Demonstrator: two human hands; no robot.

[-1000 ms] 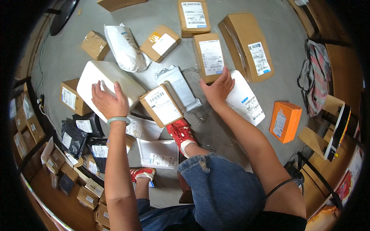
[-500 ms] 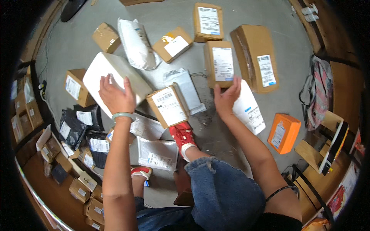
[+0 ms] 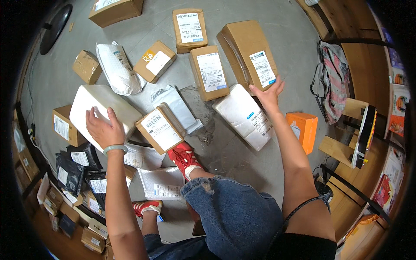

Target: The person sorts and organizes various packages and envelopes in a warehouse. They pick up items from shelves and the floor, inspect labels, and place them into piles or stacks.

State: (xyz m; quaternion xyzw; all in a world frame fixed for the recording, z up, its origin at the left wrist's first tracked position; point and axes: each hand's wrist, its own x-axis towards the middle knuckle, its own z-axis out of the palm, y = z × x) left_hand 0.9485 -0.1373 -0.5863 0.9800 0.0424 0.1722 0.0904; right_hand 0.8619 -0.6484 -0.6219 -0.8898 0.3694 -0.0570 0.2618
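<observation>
My left hand (image 3: 105, 128), with a pale bangle at the wrist, lies over the large white box (image 3: 108, 102), fingers spread. My right hand (image 3: 269, 97) is at the near right corner of the large tall brown carton (image 3: 242, 54), thumb and fingers apart. I cannot tell how firmly it touches the carton. Just left of that hand a white parcel (image 3: 240, 117) with a label lies on the floor. Between my hands are a labelled brown box (image 3: 160, 130), a grey-white mailer bag (image 3: 175, 108) and an upright brown box (image 3: 209, 71).
An orange box (image 3: 302, 131) is right of my right forearm. Black bags (image 3: 69, 173) and white padded mailers (image 3: 161, 183) lie at the left and near my red shoes (image 3: 184, 157). Farther off are more brown cartons (image 3: 190, 32). Wooden shelving (image 3: 346, 147) borders the right.
The view has turned, so the parcels appear farther left. My right hand has gone from the white parcel's edge to the tall carton's corner. My left hand stays over the white box.
</observation>
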